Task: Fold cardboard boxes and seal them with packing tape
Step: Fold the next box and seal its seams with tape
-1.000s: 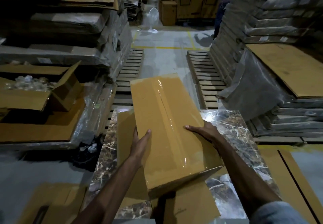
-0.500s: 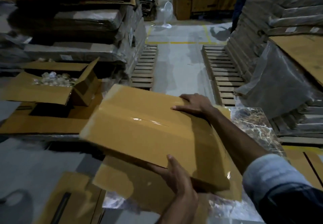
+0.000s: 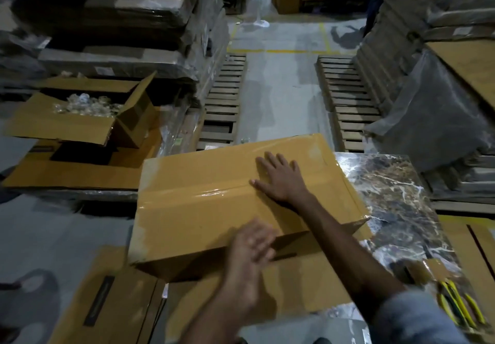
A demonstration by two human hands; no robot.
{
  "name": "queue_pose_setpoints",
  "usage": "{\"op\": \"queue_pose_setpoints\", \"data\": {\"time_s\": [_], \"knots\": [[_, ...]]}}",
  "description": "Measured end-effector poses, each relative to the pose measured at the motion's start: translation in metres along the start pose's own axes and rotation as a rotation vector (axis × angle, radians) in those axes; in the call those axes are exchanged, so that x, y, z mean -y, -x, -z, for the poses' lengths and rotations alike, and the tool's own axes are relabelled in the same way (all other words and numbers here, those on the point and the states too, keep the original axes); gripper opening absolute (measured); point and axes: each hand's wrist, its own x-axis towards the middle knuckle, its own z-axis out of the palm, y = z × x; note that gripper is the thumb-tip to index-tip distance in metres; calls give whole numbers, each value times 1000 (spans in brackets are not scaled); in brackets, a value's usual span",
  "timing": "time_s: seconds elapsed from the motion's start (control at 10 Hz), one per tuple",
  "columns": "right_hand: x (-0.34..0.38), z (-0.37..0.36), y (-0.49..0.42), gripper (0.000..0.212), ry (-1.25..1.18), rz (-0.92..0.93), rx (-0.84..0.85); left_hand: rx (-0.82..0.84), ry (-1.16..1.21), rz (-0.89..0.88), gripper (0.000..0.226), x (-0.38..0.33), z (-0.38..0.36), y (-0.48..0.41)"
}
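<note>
Two hands on one box. Nearest: left hand (image 3: 251, 249), blurred, fingers apparently straight and gripping nothing, laid against the near top edge of the cardboard box (image 3: 192, 217). The box lies on a flat cardboard sheet (image 3: 294, 290) on the marble-patterned table (image 3: 388, 182), its left end overhanging the table edge. Yellow-handled tools (image 3: 460, 309) lie near the table's right corner, apart from the box. Further in: right hand (image 3: 281, 180) open, palm down, fingers spread, pressing the packing tape (image 3: 214, 192) along the centre seam. Judgement: seam is taped; the step in hand is rubbing the tape down. To do it well: stroke with a flat palm from the middle toward each end, chasing out the glossy wrinkle just left of the right hand; brace the near edge with the left hand so the overhanging end cannot tip; finish over the end corners. Beyond, left: open carton (image 3: 80, 126) of clear wrapped items; wooden pallets (image 3: 225, 102); far off, a fan (image 3: 261, 8).
</note>
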Motion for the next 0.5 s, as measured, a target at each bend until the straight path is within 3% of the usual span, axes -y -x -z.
{"op": "queue_pose_setpoints", "data": {"time_s": [0.1,0.2,0.3,0.4,0.5], "knots": [[26,-16,98,40,-350,-109,-278,-185,-254,-303,50,-138,135,-129],[62,-51,180,14,-740,-405,-559,-175,-373,-486,37,-162,159,-145],[90,-73,208,23,-1204,-788,-380,-126,-767,-592,50,-183,186,-175],[111,-74,201,78,-1396,-884,-150,3,-1143,-529,100,-175,204,-237],[133,-68,186,116,-1569,-852,-134,19,-1206,-437,112,-166,199,-259]]}}
